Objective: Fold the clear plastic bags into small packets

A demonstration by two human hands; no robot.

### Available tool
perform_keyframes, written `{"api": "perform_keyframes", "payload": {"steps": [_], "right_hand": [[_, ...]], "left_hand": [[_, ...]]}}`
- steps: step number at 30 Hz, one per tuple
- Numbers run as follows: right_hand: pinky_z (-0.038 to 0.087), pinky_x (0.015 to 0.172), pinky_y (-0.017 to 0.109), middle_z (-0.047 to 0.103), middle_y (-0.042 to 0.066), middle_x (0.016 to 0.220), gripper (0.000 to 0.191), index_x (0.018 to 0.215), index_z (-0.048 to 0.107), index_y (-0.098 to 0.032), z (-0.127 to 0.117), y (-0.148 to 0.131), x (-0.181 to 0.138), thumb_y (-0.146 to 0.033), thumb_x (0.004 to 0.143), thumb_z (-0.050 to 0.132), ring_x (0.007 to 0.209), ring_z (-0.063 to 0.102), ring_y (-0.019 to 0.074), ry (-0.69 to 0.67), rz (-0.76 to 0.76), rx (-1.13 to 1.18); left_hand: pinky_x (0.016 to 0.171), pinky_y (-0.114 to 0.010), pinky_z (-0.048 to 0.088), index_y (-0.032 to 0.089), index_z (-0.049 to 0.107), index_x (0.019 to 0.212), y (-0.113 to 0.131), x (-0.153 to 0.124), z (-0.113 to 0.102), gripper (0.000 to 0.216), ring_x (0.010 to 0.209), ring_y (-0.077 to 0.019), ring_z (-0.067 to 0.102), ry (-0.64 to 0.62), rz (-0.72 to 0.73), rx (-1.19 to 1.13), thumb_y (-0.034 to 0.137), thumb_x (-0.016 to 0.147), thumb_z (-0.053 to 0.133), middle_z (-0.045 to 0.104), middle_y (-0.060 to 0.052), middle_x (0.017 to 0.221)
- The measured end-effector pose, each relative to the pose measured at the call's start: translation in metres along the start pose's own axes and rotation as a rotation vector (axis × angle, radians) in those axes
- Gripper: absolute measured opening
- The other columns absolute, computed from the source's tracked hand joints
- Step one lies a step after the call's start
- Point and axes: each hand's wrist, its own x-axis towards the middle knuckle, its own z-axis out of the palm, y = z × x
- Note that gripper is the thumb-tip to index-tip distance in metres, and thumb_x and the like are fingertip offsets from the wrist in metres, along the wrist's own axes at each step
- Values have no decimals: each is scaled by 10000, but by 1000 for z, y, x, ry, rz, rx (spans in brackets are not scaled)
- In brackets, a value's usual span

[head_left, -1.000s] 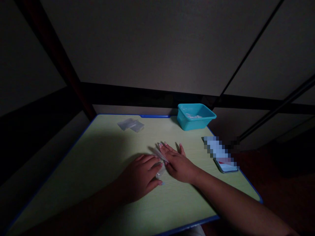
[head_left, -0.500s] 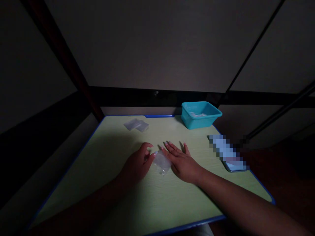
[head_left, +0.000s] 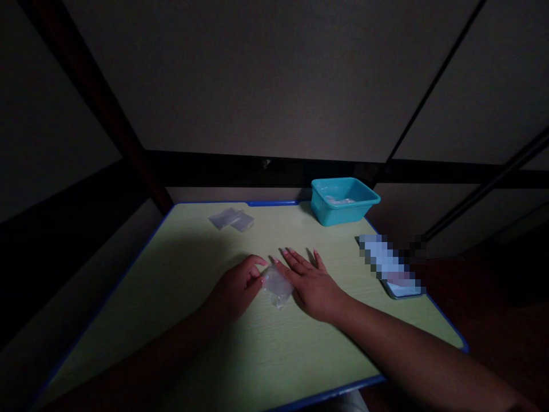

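A small clear plastic bag point(head_left: 278, 286) lies flat on the light green table between my hands. My right hand point(head_left: 315, 289) rests palm down with its fingers spread, the index finger pressing on the bag's right edge. At the bag's left edge is my left hand point(head_left: 240, 286), its thumb and index fingertip at the plastic with a gap between them. The other fingers of that hand are curled and partly in shadow. Whether the left fingertips touch the bag or only hover beside it, I cannot tell.
More clear bags point(head_left: 231, 218) lie overlapping at the table's back left. A turquoise basket point(head_left: 343, 214) with clear plastic inside stands at the back right corner. A phone-like device point(head_left: 390, 266), blurred out, lies along the right edge. The table point(head_left: 206, 366) has a blue rim.
My left thumb has drawn back from on top of the bag to its left edge, and the index fingertip has come down closer to the bag. The right hand stays flat. The view has shifted slightly.
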Motion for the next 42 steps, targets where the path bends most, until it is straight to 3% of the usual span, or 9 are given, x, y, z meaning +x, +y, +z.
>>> {"api": "perform_keyframes", "payload": {"steps": [2,5,8,11,18,25,31,38,42], "right_hand": [[21,1092,618,58,80,1574,765,1510,104,-274,1,0,0,-138,812,387,1447,77,226,3,-1,-1],[27,1098,612,65,76,1575,753,1510,110,-275,2,0,0,-129,823,380,1445,91,232,7,-6,-9],[27,1103,606,76,75,1574,722,1508,135,-269,2,-1,0,-139,843,386,1444,101,237,27,-9,-22],[66,1108,596,71,75,1574,676,1499,184,-281,2,-2,1,-167,868,401,1442,106,250,39,-24,-39],[133,1112,566,104,91,1571,655,1488,236,-246,2,1,3,-162,861,404,1432,162,242,40,-89,-24],[106,1125,536,181,81,1560,680,1476,266,-238,-15,12,-4,-175,827,461,1425,194,202,15,-204,124],[124,1139,468,199,66,1555,590,1501,161,-257,-34,25,-12,-307,953,373,1430,171,168,42,-251,259],[22,1142,510,140,91,1559,608,1511,41,-190,-15,14,-8,-296,979,316,1442,96,162,-86,-267,123],[-35,1139,516,104,94,1562,627,1509,29,-163,-7,9,-10,-348,981,313,1446,58,160,-96,-257,98]], "left_hand": [[592,-278,404,195,566,973,5,0,-4,183,620,-158,515,17,67,139,244,817,485,525,33,682],[741,-353,421,186,627,898,13,-3,-7,138,803,-210,541,49,296,388,242,827,522,597,-37,835],[818,-382,404,209,655,884,18,-8,-5,134,885,-223,529,-61,550,497,251,866,529,625,-47,916],[831,-364,415,214,663,931,15,-12,1,122,901,-215,534,-162,664,511,243,861,567,642,-42,934],[819,-346,433,214,671,953,7,-10,3,130,869,-201,546,-178,682,498,229,851,591,653,-38,917],[820,-335,422,216,660,943,7,-9,1,121,872,-199,545,-175,680,457,217,831,615,646,-27,916],[795,-299,419,225,655,861,9,-9,0,56,847,-176,550,-136,679,394,198,818,631,644,-1,881],[786,-311,431,210,639,806,10,-9,-2,21,857,-188,540,-146,620,361,204,818,622,626,-22,870],[767,-314,428,205,628,755,1,-4,-1,113,841,-192,538,-124,618,334,297,817,652,626,-26,841]]}}
